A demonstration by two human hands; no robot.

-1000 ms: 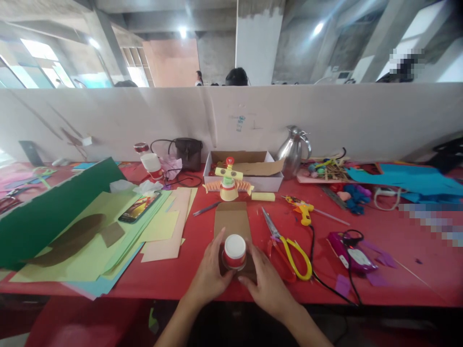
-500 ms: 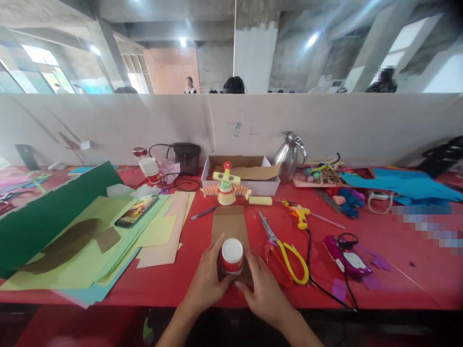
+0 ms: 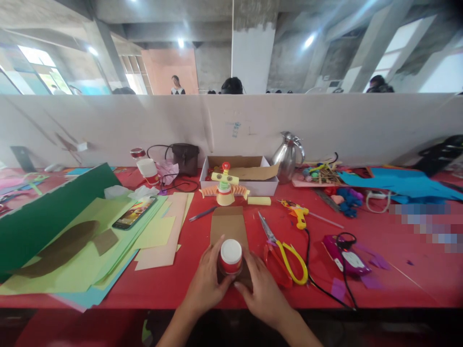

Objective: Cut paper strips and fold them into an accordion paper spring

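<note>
Apparent positioning step: left grip (image 3: 207, 279) and right grip (image 3: 263, 289), half-curled, flank a red-and-white cylindrical paper cup (image 3: 231, 255) over brown rectangular cardboard (image 3: 227, 224); firmness of hold unclear. Adjustment would need even pressure.

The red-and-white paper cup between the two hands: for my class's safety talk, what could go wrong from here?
1. The paper cup sits between the left hand and right hand; a hard squeeze might dent it.
2. The scissors lie beside the right hand, so a sideways reach could knock them.
3. The glue gun has a black cord running toward the front edge of the table; a passing arm might snag it.
</note>
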